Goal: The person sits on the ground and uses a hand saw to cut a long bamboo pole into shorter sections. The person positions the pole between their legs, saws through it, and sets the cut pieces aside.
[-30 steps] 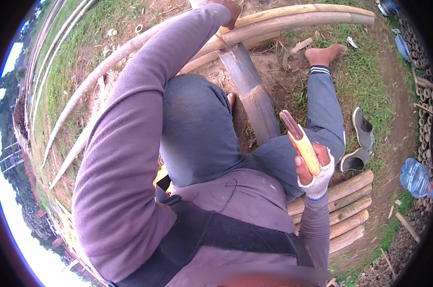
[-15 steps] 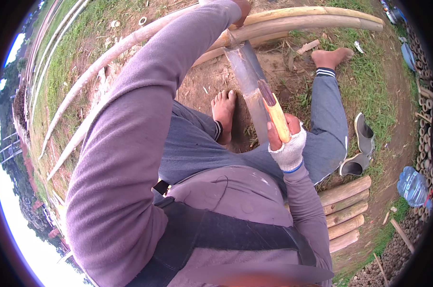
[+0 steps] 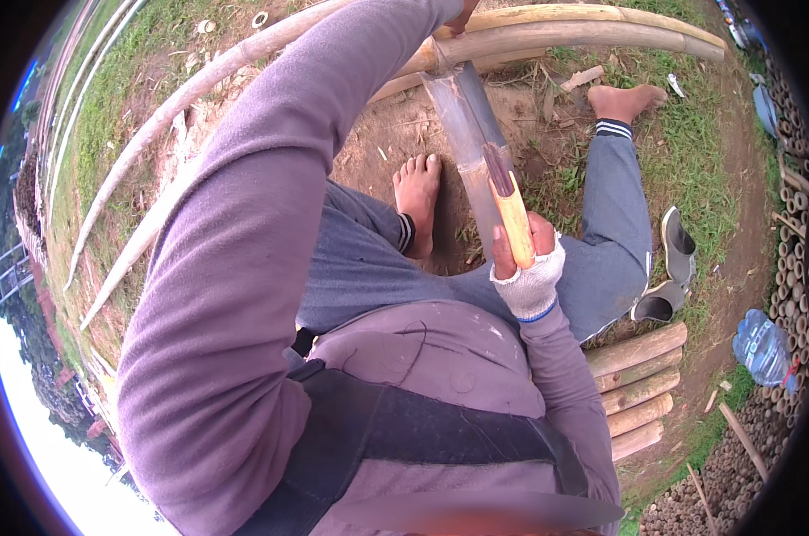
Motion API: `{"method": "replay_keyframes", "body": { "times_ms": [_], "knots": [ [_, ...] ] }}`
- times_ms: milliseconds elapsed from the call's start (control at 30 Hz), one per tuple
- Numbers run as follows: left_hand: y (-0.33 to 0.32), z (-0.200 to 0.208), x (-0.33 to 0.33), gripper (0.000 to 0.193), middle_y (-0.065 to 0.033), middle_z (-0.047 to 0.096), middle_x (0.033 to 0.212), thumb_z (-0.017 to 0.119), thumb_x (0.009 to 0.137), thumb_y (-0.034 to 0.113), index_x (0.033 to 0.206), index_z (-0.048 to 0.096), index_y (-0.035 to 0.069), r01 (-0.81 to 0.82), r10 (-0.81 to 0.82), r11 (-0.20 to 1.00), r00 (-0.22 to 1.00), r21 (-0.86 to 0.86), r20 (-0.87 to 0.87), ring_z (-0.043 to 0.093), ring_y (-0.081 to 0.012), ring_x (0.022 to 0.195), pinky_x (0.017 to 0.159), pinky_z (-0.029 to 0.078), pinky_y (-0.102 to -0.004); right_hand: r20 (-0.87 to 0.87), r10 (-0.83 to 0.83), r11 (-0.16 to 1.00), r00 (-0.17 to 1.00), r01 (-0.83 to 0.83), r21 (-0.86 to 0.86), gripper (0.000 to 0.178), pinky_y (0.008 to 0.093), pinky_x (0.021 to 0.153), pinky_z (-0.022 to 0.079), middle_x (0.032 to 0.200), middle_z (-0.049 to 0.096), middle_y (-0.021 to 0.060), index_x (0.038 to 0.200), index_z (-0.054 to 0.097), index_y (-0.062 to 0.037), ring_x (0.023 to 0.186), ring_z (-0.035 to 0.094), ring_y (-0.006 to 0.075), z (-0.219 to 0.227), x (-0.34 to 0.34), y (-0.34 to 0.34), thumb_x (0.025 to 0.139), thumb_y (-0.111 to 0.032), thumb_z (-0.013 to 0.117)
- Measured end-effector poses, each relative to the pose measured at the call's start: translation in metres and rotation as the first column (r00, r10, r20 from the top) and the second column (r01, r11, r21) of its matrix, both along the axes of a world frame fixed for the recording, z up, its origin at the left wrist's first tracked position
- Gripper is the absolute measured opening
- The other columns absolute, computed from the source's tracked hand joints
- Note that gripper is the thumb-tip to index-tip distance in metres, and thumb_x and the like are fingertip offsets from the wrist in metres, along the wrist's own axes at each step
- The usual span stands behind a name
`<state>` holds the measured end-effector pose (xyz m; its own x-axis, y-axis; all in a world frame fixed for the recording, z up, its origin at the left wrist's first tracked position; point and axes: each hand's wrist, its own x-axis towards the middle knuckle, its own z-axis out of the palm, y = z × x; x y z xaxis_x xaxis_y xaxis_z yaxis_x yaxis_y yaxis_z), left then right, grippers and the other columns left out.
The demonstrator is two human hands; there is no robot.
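Note:
My right hand (image 3: 531,263), in a white knit glove with bare fingertips, is closed round the pale wooden handle of a machete (image 3: 512,219). Its dark grey blade points away from me, alongside a greyish bamboo pole (image 3: 458,116) that slopes down between my legs. At the far edge of the view, my left hand (image 3: 462,18) is by the long bamboo poles (image 3: 583,34) lying crosswise. Only a small part of that hand shows; its fingers are mostly cut off by the frame and the sleeve.
Bare feet (image 3: 418,196) rest on soil and grass around the work. At the right lie grey shoes (image 3: 677,250), several cut bamboo lengths (image 3: 641,375) and a clear blue plastic bottle (image 3: 762,347). Stacked bamboo (image 3: 793,268) lines the right rim; a long pole (image 3: 181,98) curves along the left.
My right hand and the machete have shifted slightly left, closer over the grey bamboo. The view has tilted a little, and less of my left hand shows at the far edge.

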<state>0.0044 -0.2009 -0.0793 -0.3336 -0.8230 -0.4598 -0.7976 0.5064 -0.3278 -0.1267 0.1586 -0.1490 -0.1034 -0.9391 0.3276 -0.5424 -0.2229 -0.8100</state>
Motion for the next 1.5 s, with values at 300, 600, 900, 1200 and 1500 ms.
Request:
{"method": "replay_keyframes", "body": {
  "times_ms": [300, 600, 900, 1200, 1500],
  "knots": [
    [0.003, 0.011, 0.003, 0.047, 0.0060, 0.077, 0.127, 0.081, 0.085, 0.056, 0.124, 0.078, 0.031, 0.007, -0.008, 1.000, 0.999, 0.009, 0.054, 0.070, -0.0226, 0.122, 0.095, 0.054, -0.0488, 0.062, -0.050, 0.998, 0.997, 0.047, 0.045, 0.026, 0.0380, 0.066, 0.053, 0.086, 0.064, 0.0137, 0.110, 0.060, 0.0012, 0.070, 0.063, 0.0258, -0.016, 0.016, -0.025, 0.097, -0.013, 0.077],
    [0.004, 0.018, 0.008, 0.046, 0.0082, 0.077, 0.127, 0.081, 0.084, 0.058, 0.123, 0.079, 0.033, -0.007, 0.006, 1.000, 0.997, 0.009, 0.075, 0.070, -0.0214, 0.123, 0.095, 0.053, -0.0486, 0.100, -0.039, 0.996, 0.994, 0.030, 0.088, 0.024, 0.0376, 0.064, 0.054, 0.080, 0.066, 0.0123, 0.108, 0.059, 0.0006, 0.067, 0.065, 0.0241, -0.007, 0.008, 0.014, 0.094, -0.007, 0.077],
    [0.008, 0.027, 0.001, 0.045, 0.0104, 0.077, 0.127, 0.081, 0.084, 0.060, 0.122, 0.079, 0.035, 0.024, -0.023, 1.000, 0.997, -0.013, 0.077, 0.069, -0.0202, 0.123, 0.094, 0.053, -0.0484, 0.111, -0.074, 0.997, 0.991, 0.070, 0.044, 0.023, 0.0379, 0.065, 0.053, 0.082, 0.067, 0.0147, 0.104, 0.063, 0.0007, 0.068, 0.066, 0.0282, -0.011, 0.042, -0.081, 0.092, -0.009, 0.080],
    [0.007, 0.026, 0.008, 0.043, 0.0119, 0.078, 0.125, 0.081, 0.084, 0.060, 0.120, 0.080, 0.036, -0.001, 0.001, 1.000, 0.998, -0.007, 0.057, 0.069, -0.0187, 0.123, 0.095, 0.052, -0.0477, 0.032, -0.030, 0.999, 0.999, 0.029, 0.039, 0.022, 0.0373, 0.062, 0.053, 0.078, 0.065, 0.0124, 0.103, 0.061, 0.0007, 0.065, 0.066, 0.0247, -0.001, 0.008, 0.004, 0.093, -0.006, 0.078],
    [0.015, 0.032, -0.007, 0.046, 0.0115, 0.077, 0.129, 0.082, 0.084, 0.060, 0.122, 0.079, 0.035, 0.002, 0.005, 0.998, 0.995, -0.070, 0.097, 0.068, -0.0189, 0.126, 0.099, 0.051, -0.0472, 0.044, -0.054, 0.999, 0.998, 0.054, 0.008, 0.018, 0.0366, 0.067, 0.053, 0.080, 0.066, 0.0140, 0.102, 0.064, 0.0013, 0.068, 0.064, 0.0248, -0.007, 0.027, -0.073, 0.093, -0.008, 0.076]
  ]
}}
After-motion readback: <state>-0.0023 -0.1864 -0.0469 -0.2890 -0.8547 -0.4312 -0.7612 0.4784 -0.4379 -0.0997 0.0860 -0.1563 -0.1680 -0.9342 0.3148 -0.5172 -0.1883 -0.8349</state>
